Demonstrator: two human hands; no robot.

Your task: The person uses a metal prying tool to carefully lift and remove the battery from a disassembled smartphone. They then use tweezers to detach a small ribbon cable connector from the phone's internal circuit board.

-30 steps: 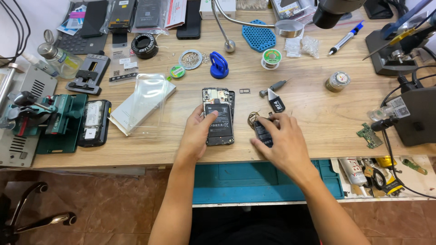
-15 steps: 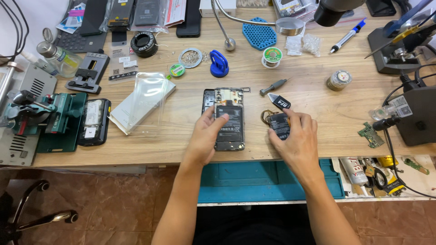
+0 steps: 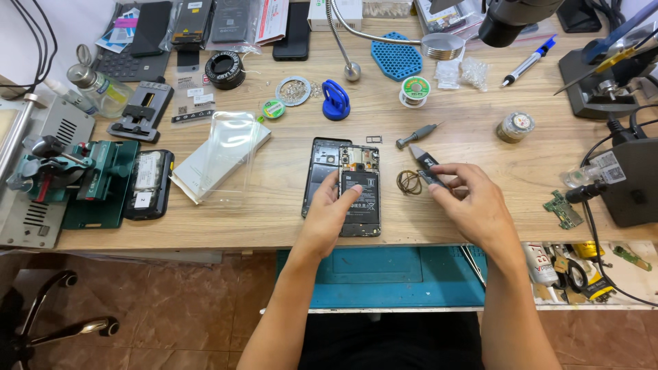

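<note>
An opened black smartphone (image 3: 362, 179) lies flat near the table's front edge, battery and circuit board exposed. Its black back cover (image 3: 319, 170) rests just to its left. My left hand (image 3: 330, 212) lies on the phone's lower left part, fingertips on the battery. My right hand (image 3: 471, 204) is to the right of the phone and grips a dark pry tool (image 3: 426, 164) with a grey tip that points up and left. A brown rubber band (image 3: 409, 182) lies between phone and right hand. A grey screwdriver (image 3: 415, 135) rests just beyond.
A clear phone case on a white box (image 3: 221, 159) sits left of the phone. A green clamp fixture (image 3: 75, 178) and another phone (image 3: 148, 183) stand at far left. Blue suction cup (image 3: 336, 103), solder spool (image 3: 415, 89), microscope (image 3: 514, 19) and soldering station (image 3: 634, 181) are around.
The view has shifted so the phone sits more central. My right hand moved right and away from the phone with the pry tool; my left hand stays on the phone.
</note>
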